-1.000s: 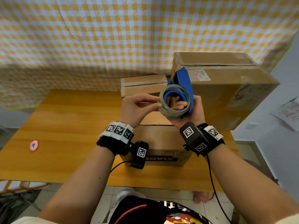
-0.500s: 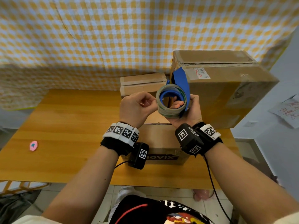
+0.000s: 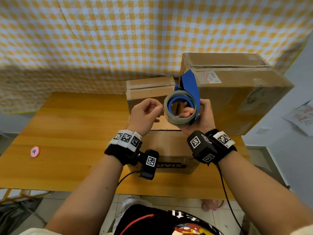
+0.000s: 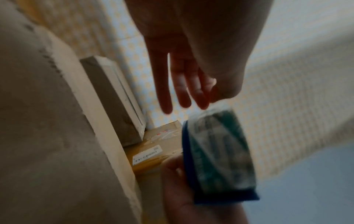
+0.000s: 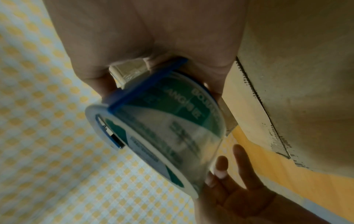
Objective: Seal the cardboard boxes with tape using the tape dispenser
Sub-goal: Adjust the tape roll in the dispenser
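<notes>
My right hand [image 3: 196, 110] grips a blue tape dispenser [image 3: 190, 85] with a roll of clear tape [image 3: 180, 119], held up above the near cardboard box [image 3: 169, 146]. Its fingers pass through the roll's core. My left hand [image 3: 158, 108] is at the roll's left edge, thumb and forefinger pinching the tape's loose end. In the left wrist view the other fingers [image 4: 184, 91] are straight above the roll [image 4: 220, 151]. The right wrist view shows the roll [image 5: 162, 128] close up with the left hand [image 5: 229, 174] beneath it.
A small taped box [image 3: 150, 89] stands behind the near one and a large box [image 3: 237, 99] at the right, all on a wooden table [image 3: 67, 133]. A pink round object [image 3: 35, 151] lies far left. A checked cloth [image 3: 118, 39] hangs behind.
Both hands and the dispenser have shifted slightly left. My left fingertips have slid from the roll's face to its left edge, pulling a little away.
</notes>
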